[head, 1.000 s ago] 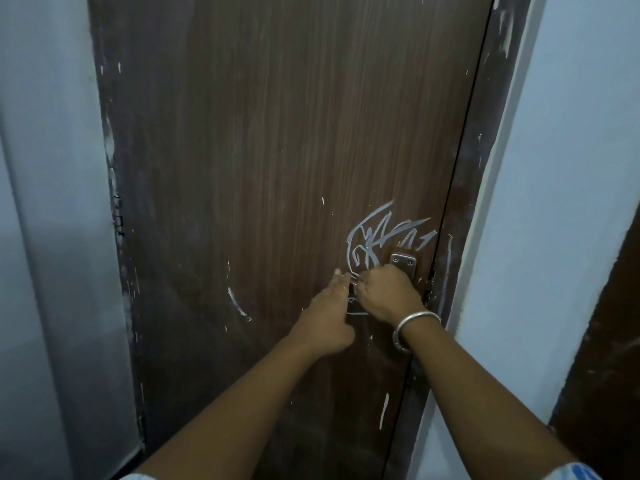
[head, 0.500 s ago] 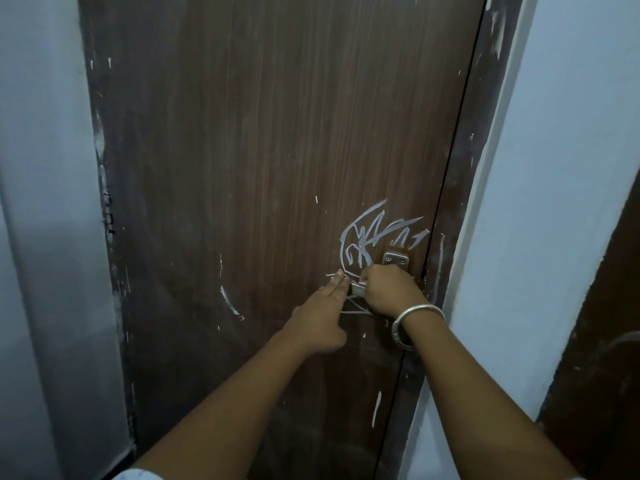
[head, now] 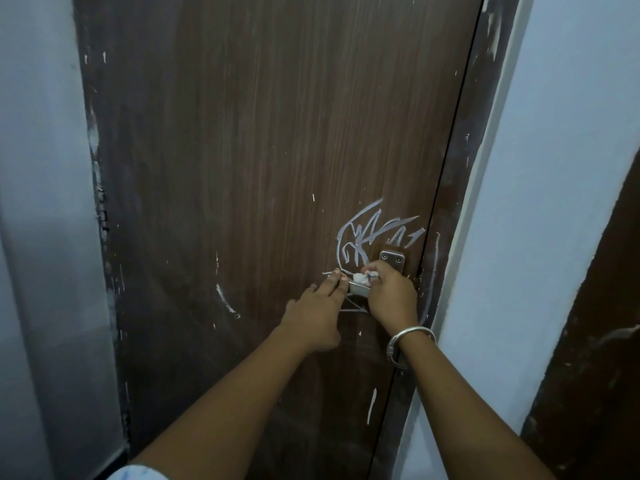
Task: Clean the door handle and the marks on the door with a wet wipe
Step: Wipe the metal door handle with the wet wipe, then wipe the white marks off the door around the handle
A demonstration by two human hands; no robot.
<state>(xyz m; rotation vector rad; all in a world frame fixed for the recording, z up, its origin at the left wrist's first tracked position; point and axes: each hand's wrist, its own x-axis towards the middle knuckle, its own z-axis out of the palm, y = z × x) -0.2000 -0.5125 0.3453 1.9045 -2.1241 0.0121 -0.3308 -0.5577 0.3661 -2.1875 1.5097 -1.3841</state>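
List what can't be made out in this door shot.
- Handle, head view: mostly covered by the right hand; only the top plate and a lower corner show.
- Wipe: a white scrap at the right fingertips; the rest is inside the hand.
- Marks: the lower scribbles run behind both hands.
- Left hand: whether it touches the handle or only the door is unclear.
- Door: top and bottom cut off by the frame edges.

Before me a dark brown wood-grain door (head: 259,168), closed in its frame, 1 metal handle (head: 360,288) near its right edge, white scribbled marks (head: 367,233) above it, a curved white streak (head: 227,301) lower left.
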